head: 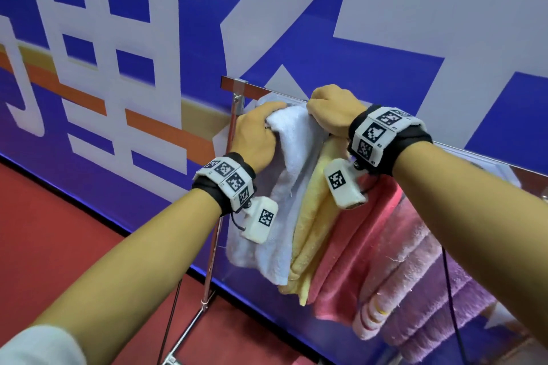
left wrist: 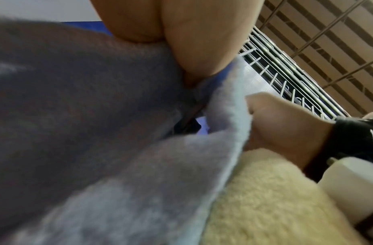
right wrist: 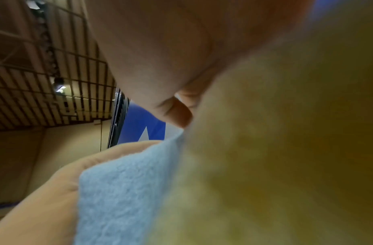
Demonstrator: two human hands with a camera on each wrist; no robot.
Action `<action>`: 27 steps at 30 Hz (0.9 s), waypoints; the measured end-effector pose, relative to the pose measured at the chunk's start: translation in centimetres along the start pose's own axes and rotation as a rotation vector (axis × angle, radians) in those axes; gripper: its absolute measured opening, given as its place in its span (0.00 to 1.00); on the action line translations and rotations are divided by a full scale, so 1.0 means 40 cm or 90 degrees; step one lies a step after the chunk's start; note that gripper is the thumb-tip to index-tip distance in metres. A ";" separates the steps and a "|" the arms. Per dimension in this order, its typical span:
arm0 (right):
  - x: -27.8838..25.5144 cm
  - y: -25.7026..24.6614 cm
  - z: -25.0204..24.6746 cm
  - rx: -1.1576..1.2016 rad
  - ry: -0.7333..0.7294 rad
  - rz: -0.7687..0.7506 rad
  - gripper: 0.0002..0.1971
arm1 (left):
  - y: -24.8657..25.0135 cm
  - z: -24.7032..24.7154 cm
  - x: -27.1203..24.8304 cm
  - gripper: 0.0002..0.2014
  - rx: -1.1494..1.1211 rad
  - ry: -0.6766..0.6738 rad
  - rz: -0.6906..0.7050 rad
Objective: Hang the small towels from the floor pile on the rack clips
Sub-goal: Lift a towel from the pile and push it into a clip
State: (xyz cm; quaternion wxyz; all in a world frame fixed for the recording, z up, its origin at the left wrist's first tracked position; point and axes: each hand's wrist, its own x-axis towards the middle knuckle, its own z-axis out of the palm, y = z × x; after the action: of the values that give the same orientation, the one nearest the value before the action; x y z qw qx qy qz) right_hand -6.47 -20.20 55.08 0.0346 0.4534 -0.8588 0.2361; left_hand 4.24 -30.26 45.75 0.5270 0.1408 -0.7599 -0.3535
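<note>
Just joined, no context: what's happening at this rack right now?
A person is hanging a pale blue towel at the left end of the rack bar. The left hand grips the towel's bunched top edge, and the right hand pinches it at the bar; the clip itself is hidden. A yellow towel, a pink towel and a lilac towel already hang to the right.

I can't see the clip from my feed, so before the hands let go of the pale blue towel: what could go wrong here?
1. The pale blue towel is bunched in the left hand; no clip shows, so it may be unclipped and slide off the rack bar on release.
2. The right hand works right against the yellow towel; tugging could pull that one loose.
</note>
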 end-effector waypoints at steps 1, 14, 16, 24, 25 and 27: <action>-0.001 0.004 0.000 -0.081 0.007 0.011 0.11 | 0.002 0.005 0.004 0.22 0.010 -0.010 0.000; -0.048 0.002 0.046 -0.152 -0.003 -0.170 0.14 | 0.032 -0.021 -0.043 0.31 0.090 -0.142 -0.014; -0.053 0.005 0.050 -0.236 0.027 -0.187 0.11 | 0.025 -0.019 -0.048 0.34 0.103 -0.183 -0.031; -0.068 0.014 0.052 -0.347 0.033 -0.156 0.13 | 0.041 -0.001 -0.033 0.37 0.068 -0.281 -0.117; -0.071 0.015 0.049 -0.331 0.025 -0.146 0.13 | 0.041 -0.005 -0.039 0.37 0.032 -0.303 -0.132; -0.080 0.015 0.042 -0.313 -0.003 -0.125 0.14 | 0.040 -0.015 -0.050 0.36 -0.040 -0.330 -0.143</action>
State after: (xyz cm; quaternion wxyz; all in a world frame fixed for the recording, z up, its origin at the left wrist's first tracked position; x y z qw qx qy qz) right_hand -4.80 -18.20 52.47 0.1645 0.5129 -0.8424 0.0150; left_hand 5.86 -28.20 45.55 0.2770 0.1127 -0.8378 -0.4568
